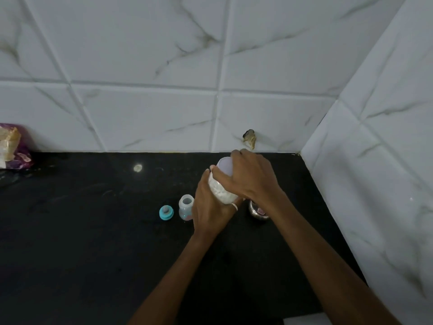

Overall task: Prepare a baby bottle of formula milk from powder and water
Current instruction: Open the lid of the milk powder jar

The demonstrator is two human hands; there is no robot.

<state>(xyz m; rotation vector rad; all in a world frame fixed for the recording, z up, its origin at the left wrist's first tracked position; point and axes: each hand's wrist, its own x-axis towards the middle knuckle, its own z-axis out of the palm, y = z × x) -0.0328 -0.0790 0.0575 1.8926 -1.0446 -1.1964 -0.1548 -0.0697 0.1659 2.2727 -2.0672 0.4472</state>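
Observation:
A clear jar of white powder (221, 192) is held tilted above the black counter (93, 242). My left hand (210, 212) wraps around the jar's body from below. My right hand (248, 177) grips its pale lid (225, 166) from above. Just left of my left hand stands a small open baby bottle (186, 206), upright and without its top. Its teal collar with the teat (166, 212) lies on the counter to the bottle's left. A small steel cup (257, 211) sits under my right wrist, partly hidden.
A purple packet (13, 146) leans against the tiled wall at the far left. White marble-look tiles form the back wall and the right side wall (375, 184), which meets the counter's right edge. A hole (249, 138) breaks the back tile near the corner.

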